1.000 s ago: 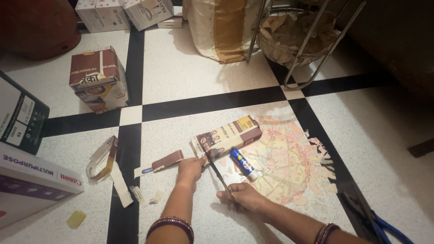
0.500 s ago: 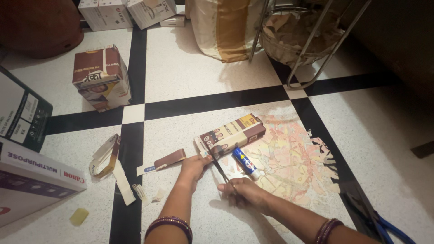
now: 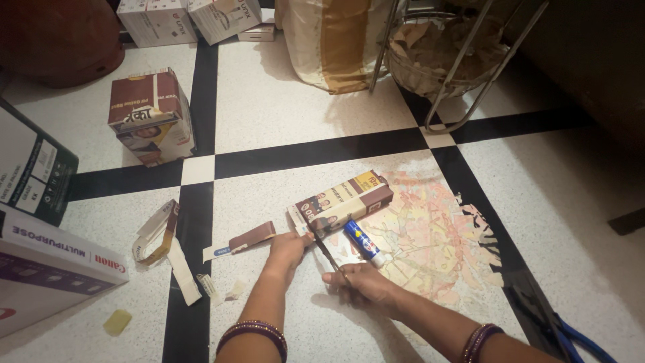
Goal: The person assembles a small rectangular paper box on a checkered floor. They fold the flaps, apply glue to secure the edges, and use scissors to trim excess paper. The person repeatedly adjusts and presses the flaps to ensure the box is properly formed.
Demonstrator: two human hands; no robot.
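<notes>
far left: a white paper-ream box (image 3: 47,269) and a dark box (image 3: 30,171) at the frame edge. a small yellow eraser-like block (image 3: 117,322) lies on the speckled floor (image 3: 282,101). a brown-and-white carton (image 3: 151,117) stands upright near the black tile line. cut cardboard strips (image 3: 161,242) lie curled over the black stripe; a brown strip (image 3: 242,240) lies just left of the left hand. left hand (image 3: 287,250) pinches the near end of the flattened brown-and-cream carton (image 3: 341,202), which lies on the floor by a torn patterned paper sheet (image 3: 430,235). right hand (image 3: 363,284) is closed around the handles of the scissors (image 3: 327,252), blades at the carton's near edge. a blue-and-white glue stick (image 3: 361,243) lies just right of the blades. upper right: a wire basket (image 3: 437,54). blue handles (image 3: 578,343) at bottom right.
</notes>
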